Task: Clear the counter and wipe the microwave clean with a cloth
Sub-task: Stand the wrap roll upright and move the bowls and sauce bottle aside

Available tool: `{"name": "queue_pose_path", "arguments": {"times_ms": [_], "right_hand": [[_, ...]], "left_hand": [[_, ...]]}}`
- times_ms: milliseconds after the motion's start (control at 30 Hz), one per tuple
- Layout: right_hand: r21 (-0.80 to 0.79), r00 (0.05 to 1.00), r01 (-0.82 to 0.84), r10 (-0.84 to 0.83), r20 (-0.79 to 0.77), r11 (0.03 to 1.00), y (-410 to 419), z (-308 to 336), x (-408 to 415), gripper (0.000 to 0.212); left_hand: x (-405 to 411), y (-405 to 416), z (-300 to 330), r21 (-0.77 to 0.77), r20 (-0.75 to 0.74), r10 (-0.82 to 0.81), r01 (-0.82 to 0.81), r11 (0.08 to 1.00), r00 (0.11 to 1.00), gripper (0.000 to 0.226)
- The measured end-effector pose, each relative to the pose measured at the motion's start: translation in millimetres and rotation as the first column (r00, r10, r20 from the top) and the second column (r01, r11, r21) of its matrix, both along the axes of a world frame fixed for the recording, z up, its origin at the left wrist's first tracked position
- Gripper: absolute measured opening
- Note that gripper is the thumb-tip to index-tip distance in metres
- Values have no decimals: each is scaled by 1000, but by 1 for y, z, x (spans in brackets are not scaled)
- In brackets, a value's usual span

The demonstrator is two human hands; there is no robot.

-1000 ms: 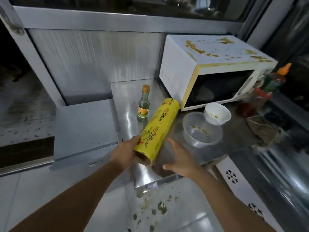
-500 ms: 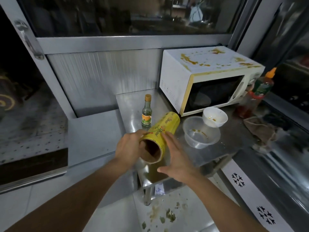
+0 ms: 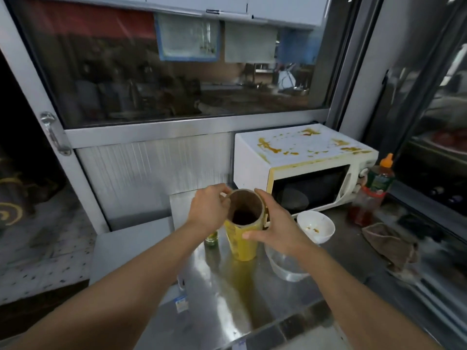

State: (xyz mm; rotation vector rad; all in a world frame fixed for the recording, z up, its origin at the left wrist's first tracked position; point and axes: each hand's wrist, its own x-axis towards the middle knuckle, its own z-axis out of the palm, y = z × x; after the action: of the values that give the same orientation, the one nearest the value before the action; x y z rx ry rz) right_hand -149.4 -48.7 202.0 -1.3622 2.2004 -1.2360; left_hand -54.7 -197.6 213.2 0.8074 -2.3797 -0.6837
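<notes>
A yellow roll of cling film (image 3: 242,242) is held nearly upright above the steel counter (image 3: 227,299), its open cardboard core facing the camera. It is gripped from both sides: the left hand (image 3: 208,214) is curled round the upper rim, and the right hand (image 3: 274,227) is wrapped round the opposite side with the thumb laid across the yellow wrap. Whether the roll's lower end touches the counter cannot be told. Just behind the left hand, a small green glass bottle (image 3: 211,239) is partly hidden. To the right of the roll, a clear plastic bowl (image 3: 285,266) and a soiled white bowl (image 3: 316,227) are seen on the counter, near each other. Behind them stands the white microwave (image 3: 300,168), its top smeared with orange-brown stains. At its right side, a sauce bottle with an orange cap (image 3: 371,190) is seen, and a crumpled brown cloth (image 3: 390,245) lies near it. The task is judged to be at an early stage: the roll is the only item in hand, the bowls and bottles are not yet cleared, and the microwave is not yet wiped.
</notes>
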Motion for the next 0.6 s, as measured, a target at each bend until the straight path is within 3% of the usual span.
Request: {"name": "queue_pose_path", "arguments": {"times_ms": [133,267,400,600], "right_hand": [[10,999,-6,5,31,1000,-11,3,-42,88],[26,994,16,-18,103,1000,-24,-2,-76,90],[26,988,5,-9,154,1000,-37,-3,-94,88],[59,985,-19,8,174,998,-46,-3,-108,90]], "left_hand": [[-28,-13,6,223,-33,-165,168,960,986,35],[-44,-20,6,495,-81,-339,333,803,937,58],[-60,-32,-4,447,-17,-337,309,839,941,86],[-69,-34,-9,436,2,-316,284,854,949,98]]}}
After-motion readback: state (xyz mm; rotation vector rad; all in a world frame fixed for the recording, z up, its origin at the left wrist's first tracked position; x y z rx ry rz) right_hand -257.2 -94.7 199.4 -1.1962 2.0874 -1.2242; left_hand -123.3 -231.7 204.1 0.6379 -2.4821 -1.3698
